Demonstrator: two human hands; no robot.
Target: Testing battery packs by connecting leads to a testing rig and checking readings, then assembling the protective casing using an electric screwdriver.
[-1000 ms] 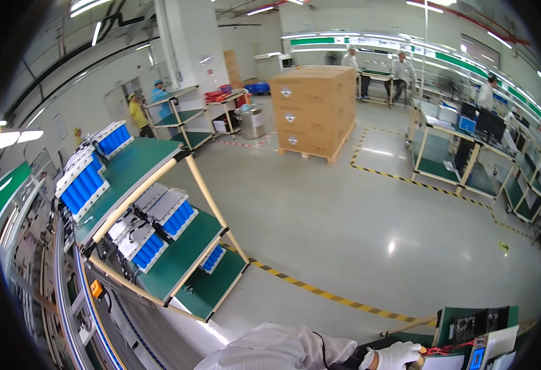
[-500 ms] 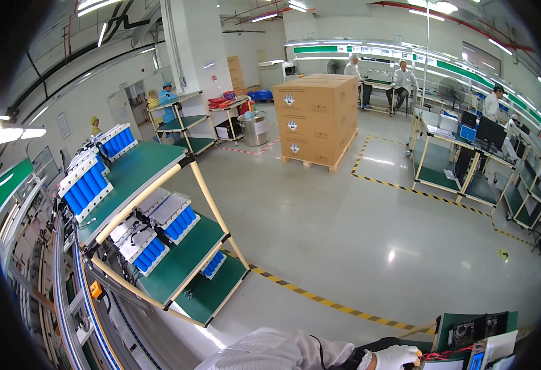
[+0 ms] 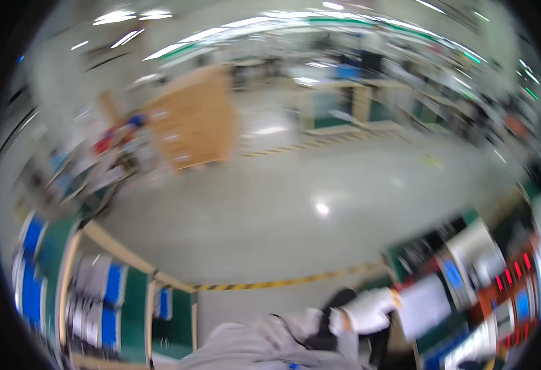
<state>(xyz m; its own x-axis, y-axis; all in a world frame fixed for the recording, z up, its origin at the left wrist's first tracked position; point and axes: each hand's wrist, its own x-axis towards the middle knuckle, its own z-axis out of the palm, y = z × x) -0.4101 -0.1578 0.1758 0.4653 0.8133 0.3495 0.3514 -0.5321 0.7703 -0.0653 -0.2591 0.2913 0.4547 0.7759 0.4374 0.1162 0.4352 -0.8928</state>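
Observation:
My left hand (image 3: 369, 313), in a white glove with the fingertips bare, reaches in from the lower middle, its pale sleeve (image 3: 252, 345) behind it. Motion smears the fingers, so I cannot tell whether they hold anything. Right beside the fingertips is a flat white panel or sheet (image 3: 426, 306). Beyond it stands a pale instrument with a small blue screen (image 3: 452, 273). Farther right are orange-red units with glowing red displays (image 3: 517, 269). Black parts (image 3: 429, 245) lie on a green surface past the panel. My right hand is not in view.
At the left, a green-shelved rack (image 3: 136, 314) carries blue-and-white battery packs (image 3: 113, 287). A stack of brown cartons (image 3: 193, 117) stands farther off at the left. Yellow-black floor tape (image 3: 283, 284) runs between rack and bench. Workbenches (image 3: 369, 105) line the back.
The view has swung to the right and blurs. The rack and cartons now sit farther left, and more of the bench with red displays shows. My left hand stays near the bench.

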